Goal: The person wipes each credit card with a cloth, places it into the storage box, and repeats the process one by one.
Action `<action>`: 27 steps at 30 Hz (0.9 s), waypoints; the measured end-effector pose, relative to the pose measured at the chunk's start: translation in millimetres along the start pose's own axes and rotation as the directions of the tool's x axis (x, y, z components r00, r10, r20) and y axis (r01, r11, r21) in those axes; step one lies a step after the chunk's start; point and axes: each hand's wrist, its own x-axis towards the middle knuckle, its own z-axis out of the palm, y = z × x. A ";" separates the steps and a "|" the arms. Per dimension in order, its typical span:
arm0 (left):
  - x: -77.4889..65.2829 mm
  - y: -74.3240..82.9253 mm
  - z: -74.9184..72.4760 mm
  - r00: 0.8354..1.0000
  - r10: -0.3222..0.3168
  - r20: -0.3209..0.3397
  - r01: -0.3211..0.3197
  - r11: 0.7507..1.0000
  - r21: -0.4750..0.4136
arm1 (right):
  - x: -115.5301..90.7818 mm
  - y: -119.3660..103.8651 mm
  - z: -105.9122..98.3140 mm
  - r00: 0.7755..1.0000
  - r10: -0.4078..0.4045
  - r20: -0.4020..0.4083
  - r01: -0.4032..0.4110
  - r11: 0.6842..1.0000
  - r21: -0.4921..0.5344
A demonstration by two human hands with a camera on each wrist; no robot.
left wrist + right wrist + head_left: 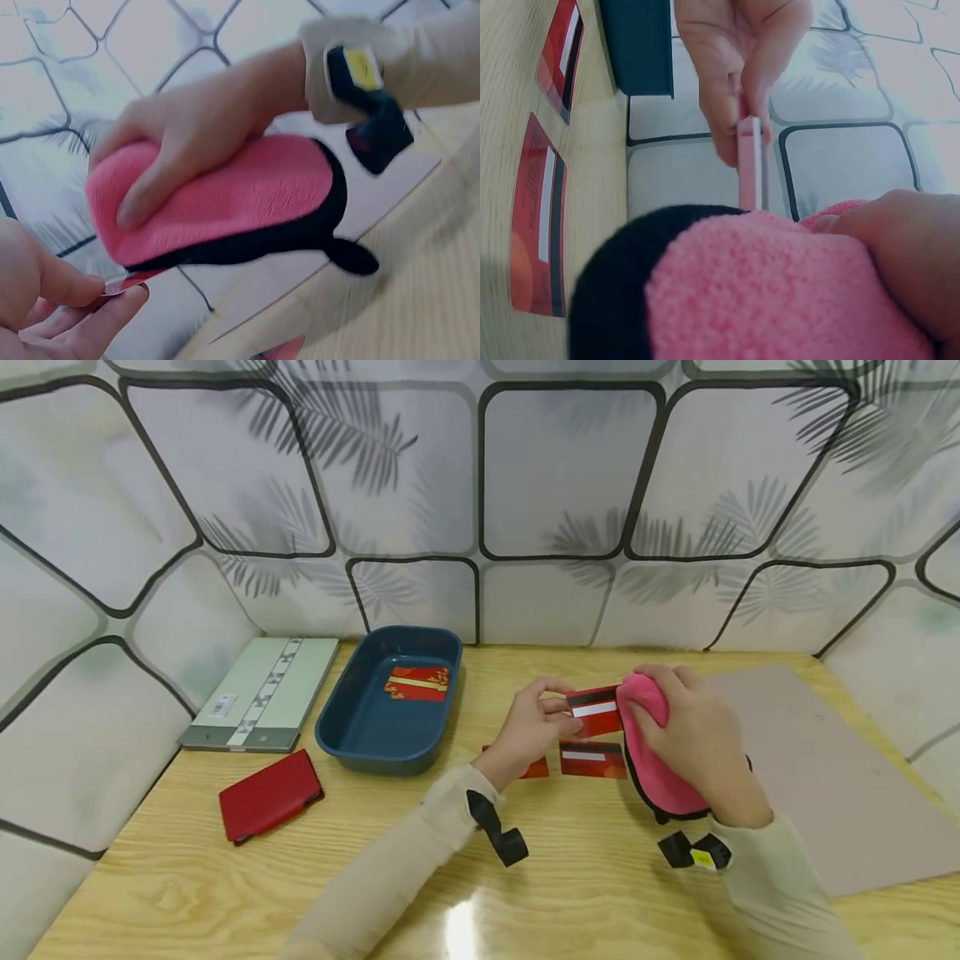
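My left hand (528,727) pinches the left end of a red bank card (596,714) with a dark stripe and a white strip. A pink fuzzy wiping pad (663,768) with black edging and a small black loop is gripped in my right hand (697,747). The pad's upper end overlaps the card's right end in the head view. On the table just below lie two more red cards: one card (592,760) in full sight, another card (535,769) partly hidden by my left hand. In the right wrist view the held card (750,161) shows nearly edge-on.
A dark blue tray (375,756) at the back holds a red card with a gold band (417,683). Left of it lie a pale green folder-like box (255,693) and a red wallet (270,797). A greyish-pink sheet (840,777) covers the table's right side.
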 end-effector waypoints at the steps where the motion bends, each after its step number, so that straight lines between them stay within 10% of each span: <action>1: -2.7 0.7 0.1 1.000 0.002 0.004 -0.002 1.000 -0.004 | 0.2 -0.6 0.6 1.000 -0.011 -0.005 0.011 1.000 -0.003; 27: -17.7 7.1 -4.3 0.980 0.081 0.180 -0.065 0.994 -0.092 | -5.4 -43.9 -7.9 0.989 -0.132 -0.067 0.135 0.990 0.047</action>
